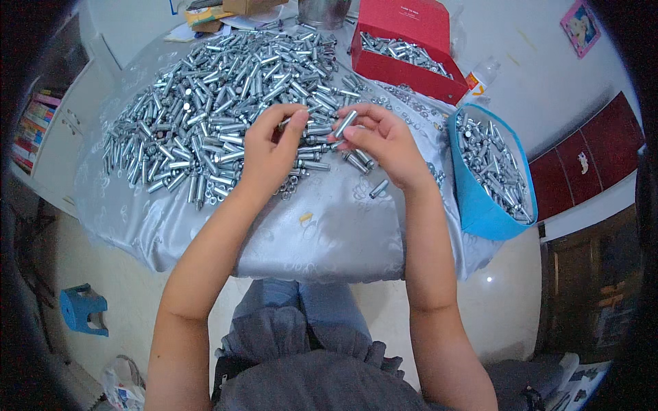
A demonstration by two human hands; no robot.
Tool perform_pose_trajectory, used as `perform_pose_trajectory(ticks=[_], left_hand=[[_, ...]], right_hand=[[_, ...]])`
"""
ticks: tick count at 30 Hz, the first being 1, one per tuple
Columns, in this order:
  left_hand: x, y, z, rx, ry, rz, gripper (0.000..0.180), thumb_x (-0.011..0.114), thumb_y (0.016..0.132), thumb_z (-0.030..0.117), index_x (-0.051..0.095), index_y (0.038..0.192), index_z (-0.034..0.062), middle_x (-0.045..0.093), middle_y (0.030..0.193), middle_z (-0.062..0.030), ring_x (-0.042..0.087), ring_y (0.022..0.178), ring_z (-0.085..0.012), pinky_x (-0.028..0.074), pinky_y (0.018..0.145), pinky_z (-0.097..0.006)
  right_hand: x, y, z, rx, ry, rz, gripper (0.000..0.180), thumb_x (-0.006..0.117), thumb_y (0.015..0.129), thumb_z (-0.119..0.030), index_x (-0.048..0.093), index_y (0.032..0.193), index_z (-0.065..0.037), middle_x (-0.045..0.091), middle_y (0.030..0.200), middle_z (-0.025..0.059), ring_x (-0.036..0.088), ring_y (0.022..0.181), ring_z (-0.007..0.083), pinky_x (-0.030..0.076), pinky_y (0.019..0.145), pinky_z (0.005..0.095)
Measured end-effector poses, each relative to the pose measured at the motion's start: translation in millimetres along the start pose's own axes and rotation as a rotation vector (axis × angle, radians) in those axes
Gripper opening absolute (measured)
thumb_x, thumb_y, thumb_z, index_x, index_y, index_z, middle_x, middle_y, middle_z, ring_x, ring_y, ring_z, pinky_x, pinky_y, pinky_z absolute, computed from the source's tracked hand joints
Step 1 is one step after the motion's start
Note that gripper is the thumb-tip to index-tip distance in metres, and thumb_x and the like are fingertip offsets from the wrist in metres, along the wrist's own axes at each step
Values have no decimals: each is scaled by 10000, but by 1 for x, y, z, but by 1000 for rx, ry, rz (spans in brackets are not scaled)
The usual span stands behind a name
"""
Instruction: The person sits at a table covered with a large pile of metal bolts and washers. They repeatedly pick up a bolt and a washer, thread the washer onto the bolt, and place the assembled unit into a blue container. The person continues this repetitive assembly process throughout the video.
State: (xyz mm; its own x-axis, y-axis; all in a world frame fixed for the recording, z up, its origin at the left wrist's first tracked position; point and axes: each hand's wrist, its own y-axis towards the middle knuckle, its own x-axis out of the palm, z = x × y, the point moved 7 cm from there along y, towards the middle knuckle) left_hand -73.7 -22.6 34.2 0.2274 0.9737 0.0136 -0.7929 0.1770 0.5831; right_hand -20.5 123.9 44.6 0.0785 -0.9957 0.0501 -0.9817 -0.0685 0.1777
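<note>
Free near tablecloth; bolts beyond

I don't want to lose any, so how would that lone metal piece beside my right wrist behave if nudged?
The piece would probably roll, as it looks cylindrical. It may slide easily too, given its smooth shine and the satiny cloth. Being metallic, it's likely stiff and fairly heavy for its size.

Metal fasteners, heaped: bright silver, darker grey in shadow. Tablecloth: silvery grey, satin sheen — pale swirl pattern. Box: deep red. Bin: turquoise. Stool: stronger blue. Scrap: yellow. Bottle label: orange and white. Picture frame: bright pink. Wall panels: dark maroon — one white motif. Trousers: faded blue. Top: dark grey. Floor: cream. Books: mixed reds, pinks, yellows.
</note>
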Motion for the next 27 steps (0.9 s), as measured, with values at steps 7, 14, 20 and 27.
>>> perform_pose_trajectory(ticks=[7, 14, 20, 27], left_hand=[[16, -2, -18, -184, 50, -230, 122, 549, 805, 124, 571, 791, 4, 484, 640, 13, 363, 528, -33, 295, 466, -193], [21, -4, -16, -184, -53, -194, 105, 544, 808, 116, 544, 801, 11, 470, 620, 21, 390, 528, -23, 310, 465, -184], [15, 0, -17, -239, -62, -168, 123, 523, 835, 147, 527, 808, 28, 452, 610, 48, 366, 522, -6, 273, 444, -180], [20, 0, -27, -317, -167, -173, 168, 521, 852, 195, 517, 791, 39, 398, 560, 75, 297, 486, 6, 216, 424, -182]], right_hand=[[-10, 3, -1, -50, -22, 210, 279, 593, 769, -37, 482, 1015, 33, 597, 910, 120, 597, 799, 175, 482, 701, 252], [-3, 3, 7, -52, 16, 239, 267, 595, 760, -5, 483, 1000, 38, 597, 897, 125, 602, 758, 171, 493, 670, 243], [-6, 4, 6, -74, 6, 307, 262, 596, 760, -9, 485, 993, 35, 594, 870, 118, 604, 711, 163, 497, 628, 233], [-6, 3, 4, -63, 18, 339, 263, 597, 759, -8, 485, 993, 30, 595, 856, 113, 604, 687, 163, 493, 605, 228]])
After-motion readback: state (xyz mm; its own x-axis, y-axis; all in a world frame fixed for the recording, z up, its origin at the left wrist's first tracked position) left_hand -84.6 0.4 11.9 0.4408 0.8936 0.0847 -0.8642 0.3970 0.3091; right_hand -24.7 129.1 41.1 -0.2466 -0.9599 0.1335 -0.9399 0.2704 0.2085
